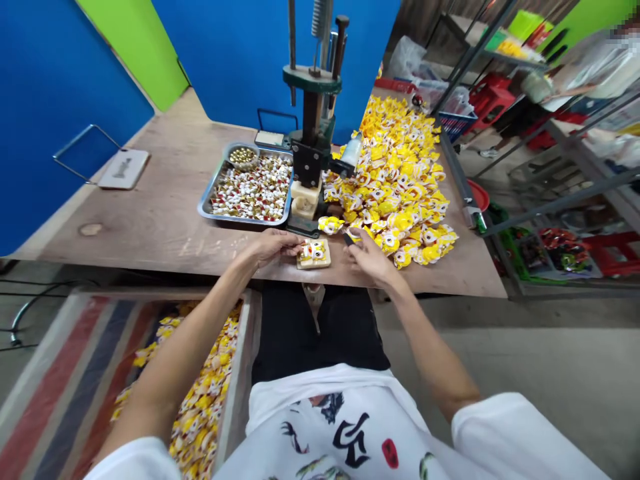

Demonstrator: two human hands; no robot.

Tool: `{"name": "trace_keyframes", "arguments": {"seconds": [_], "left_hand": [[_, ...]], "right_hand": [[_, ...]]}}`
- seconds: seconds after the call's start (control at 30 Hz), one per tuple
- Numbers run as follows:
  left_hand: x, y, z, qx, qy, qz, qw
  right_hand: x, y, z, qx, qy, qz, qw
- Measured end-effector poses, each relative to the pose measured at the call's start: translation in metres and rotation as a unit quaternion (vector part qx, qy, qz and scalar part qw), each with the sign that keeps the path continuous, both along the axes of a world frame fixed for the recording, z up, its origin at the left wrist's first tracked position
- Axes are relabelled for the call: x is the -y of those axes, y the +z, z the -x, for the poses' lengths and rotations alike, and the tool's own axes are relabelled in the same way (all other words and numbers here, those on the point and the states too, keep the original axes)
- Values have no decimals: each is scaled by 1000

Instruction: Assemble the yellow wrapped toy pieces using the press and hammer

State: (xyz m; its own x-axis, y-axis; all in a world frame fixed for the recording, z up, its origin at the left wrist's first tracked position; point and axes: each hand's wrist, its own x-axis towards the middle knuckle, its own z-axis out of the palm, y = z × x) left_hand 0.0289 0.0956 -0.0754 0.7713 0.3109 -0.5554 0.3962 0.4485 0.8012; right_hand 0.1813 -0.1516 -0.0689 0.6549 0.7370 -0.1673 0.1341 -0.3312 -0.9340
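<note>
A yellow-and-white toy animal head point(314, 251) lies face up in a small cream block point(315, 265) at the table's front edge. My left hand point(277, 247) is at the block's left side, fingers pinched together against the head's edge; what is between the fingertips is too small to make out. My right hand point(370, 257) is to the right of the block, apart from it, its fingers closed round a small dark object point(349, 239) of unclear kind. Another yellow head point(331, 225) lies just behind, by the press base.
A hand press point(307, 160) stands behind the block. Left of it, a metal tray point(205, 208) holds small white, red and gold parts and a bowl of gold beads point(243, 156). Yellow heads point(400, 180) are heaped at right. A lined bin point(245, 373) is below left. A person point(595, 73) stands beyond.
</note>
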Motion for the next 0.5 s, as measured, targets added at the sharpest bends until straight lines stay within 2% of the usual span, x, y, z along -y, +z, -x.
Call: {"name": "trace_keyframes", "arguments": {"seconds": [0.03,0.07,0.13,0.2,0.23,0.3,0.4,0.43,0.5], "left_hand": [[0,0,0,2,4,2,1000],[0,0,0,5,2,5,1000],[0,0,0,14,-8,9,1000],[-1,2,0,15,-16,6,1000],[-1,2,0,13,-17,1,1000],[0,4,1,7,-15,-8,1000],[2,6,3,19,-27,-15,999],[2,6,4,27,-32,-18,999],[3,5,5,35,-38,-24,998]], "right_hand": [[0,14,-9,-106,-7,-3,994],[0,27,-17,-215,-15,-9,976],[1,48,-27,-371,-10,-45,928],[4,57,-28,-417,-5,-99,903],[7,57,-25,-408,-7,-120,905],[16,47,-14,-336,-14,-134,932],[32,24,8,-101,3,-76,992],[36,18,15,-5,24,-51,998],[40,9,27,150,78,-20,985]]}}
